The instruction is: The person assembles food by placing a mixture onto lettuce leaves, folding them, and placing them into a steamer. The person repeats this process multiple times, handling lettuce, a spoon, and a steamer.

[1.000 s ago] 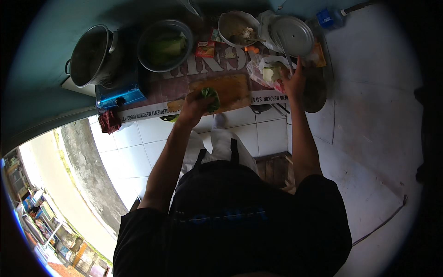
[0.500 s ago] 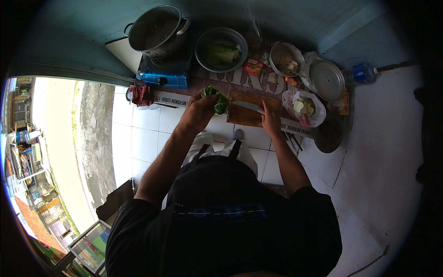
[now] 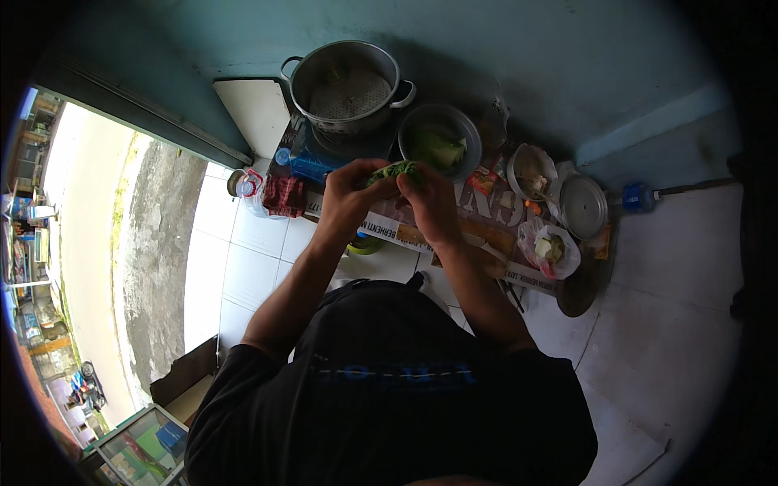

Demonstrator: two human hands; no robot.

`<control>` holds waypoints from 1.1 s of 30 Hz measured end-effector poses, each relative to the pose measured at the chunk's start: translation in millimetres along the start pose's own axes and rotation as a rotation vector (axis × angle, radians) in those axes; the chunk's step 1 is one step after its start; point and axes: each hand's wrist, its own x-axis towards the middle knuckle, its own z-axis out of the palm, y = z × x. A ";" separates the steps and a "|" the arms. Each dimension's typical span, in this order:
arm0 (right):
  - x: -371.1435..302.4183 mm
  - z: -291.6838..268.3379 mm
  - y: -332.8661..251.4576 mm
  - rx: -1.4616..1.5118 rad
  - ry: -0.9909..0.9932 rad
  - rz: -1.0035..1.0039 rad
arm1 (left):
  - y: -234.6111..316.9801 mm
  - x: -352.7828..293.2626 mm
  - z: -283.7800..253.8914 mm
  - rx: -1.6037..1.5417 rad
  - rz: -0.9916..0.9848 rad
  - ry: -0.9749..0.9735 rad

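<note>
Fingers (image 3: 408, 185) of the left hand (image 3: 350, 186) and right hand (image 3: 433, 204) pinch a green leafy bundle (image 3: 395, 170), maybe folding it, so the next move likely needs gentle holding.

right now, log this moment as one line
left grip: holding green leafy bundle | right grip: holding same bundle | pot: on blue stove | greens: in basin
</note>
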 end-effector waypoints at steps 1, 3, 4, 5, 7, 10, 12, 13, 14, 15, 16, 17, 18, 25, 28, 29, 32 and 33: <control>12.4 16.2 -1.4 0.059 0.041 0.039 | 3.7 10.7 -17.5 0.060 0.048 -0.011; 42.8 46.3 -0.9 0.199 0.123 0.107 | 13.2 39.5 -54.5 0.076 0.050 -0.076; 56.4 60.0 1.2 0.226 0.167 0.146 | 16.5 52.1 -72.5 0.061 0.041 -0.113; 70.7 72.3 2.5 0.182 0.171 0.113 | 20.1 66.3 -89.6 0.045 0.036 -0.150; 101.5 91.5 2.4 0.088 0.211 0.098 | 27.6 97.4 -121.7 0.138 0.080 -0.190; 147.1 94.8 -7.6 -0.018 0.062 0.195 | 33.8 147.8 -165.4 0.202 0.069 -0.301; 176.9 89.7 -11.1 -0.092 -0.028 0.247 | 33.6 184.1 -184.2 0.214 0.204 -0.376; 194.2 88.1 -8.8 -0.147 -0.043 0.273 | 32.3 201.4 -191.4 0.207 0.293 -0.418; 209.9 86.4 -3.9 -0.186 -0.008 0.292 | 31.1 218.2 -197.9 0.264 0.282 -0.437; 226.4 84.1 2.4 -0.188 -0.008 0.285 | 29.3 234.0 -204.8 0.295 0.300 -0.394; 244.3 81.2 10.3 -0.265 0.075 0.330 | 26.8 247.9 -211.5 0.322 0.322 -0.351; 261.4 77.7 18.7 -0.320 0.137 0.358 | 23.2 257.0 -217.6 0.360 0.312 -0.304; 277.1 72.3 26.8 -0.375 0.198 0.386 | 17.4 260.2 -226.2 0.446 0.353 -0.138; 332.3 24.4 65.4 -1.230 0.034 0.501 | -34.9 222.0 -262.1 0.489 0.369 0.026; 337.2 17.0 69.8 -1.431 -0.358 0.497 | -52.6 198.3 -257.7 0.538 0.430 -0.035; 337.0 16.7 70.2 -1.518 -0.484 0.496 | -56.4 193.9 -254.1 0.544 0.445 -0.038; 337.5 21.5 75.0 -1.611 -0.647 0.695 | -62.6 182.7 -243.2 0.534 0.412 -0.060; 335.6 21.0 75.6 -1.614 -0.651 0.712 | -62.9 180.4 -241.8 0.548 0.425 -0.059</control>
